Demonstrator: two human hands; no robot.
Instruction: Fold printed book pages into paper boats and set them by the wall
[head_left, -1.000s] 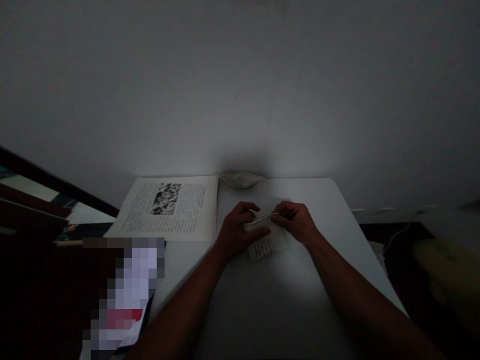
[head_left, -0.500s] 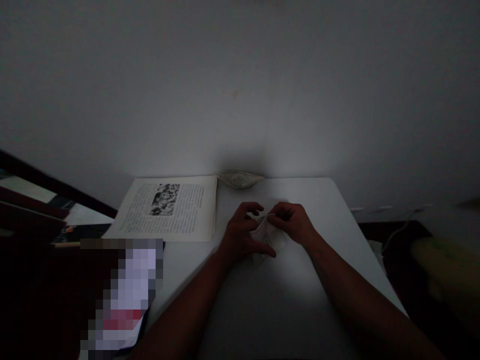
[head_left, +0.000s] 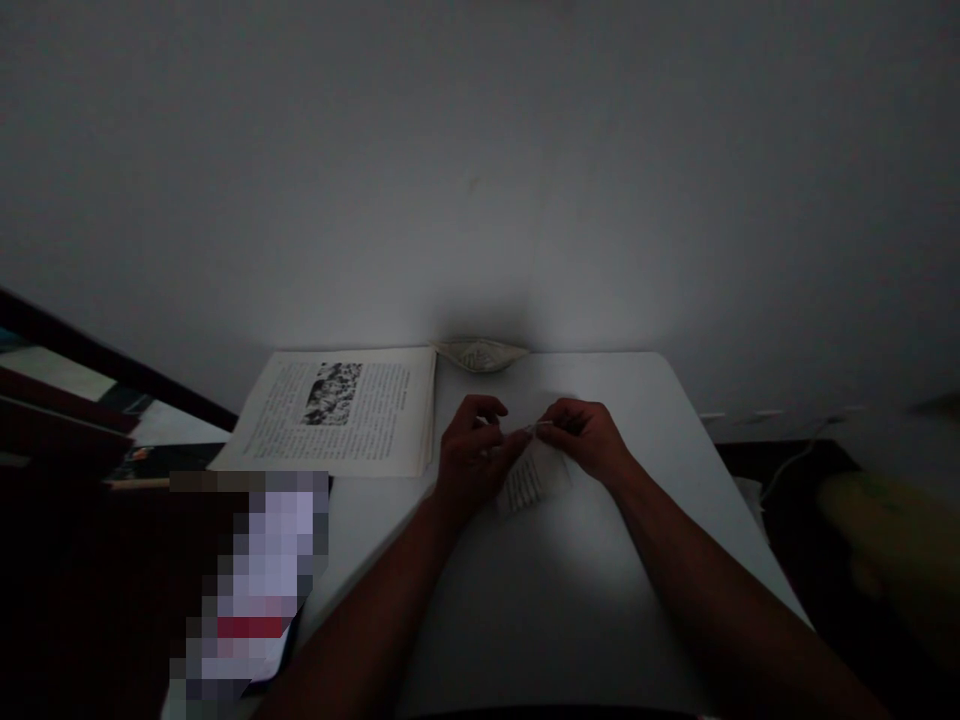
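A small folded piece of printed paper (head_left: 531, 480) lies on the white table (head_left: 555, 600), between my two hands. My left hand (head_left: 472, 455) has its fingers curled and pinches the paper's upper left edge. The fingers of my right hand (head_left: 585, 438) are closed in a pinch on the paper's top right corner. The fingertips of the two hands nearly meet above the paper. The scene is dim.
An open book (head_left: 341, 410) with text and a picture lies at the table's back left. A folded paper boat (head_left: 480, 354) sits at the far edge against the wall. Dark clutter lies at the left. The table's right edge drops to a dark floor.
Both hands have reworked the paper: a second ago the left hand pressed it flat, then it bunched up, and now it hangs unfolded with printed lines showing below the pinching fingers.
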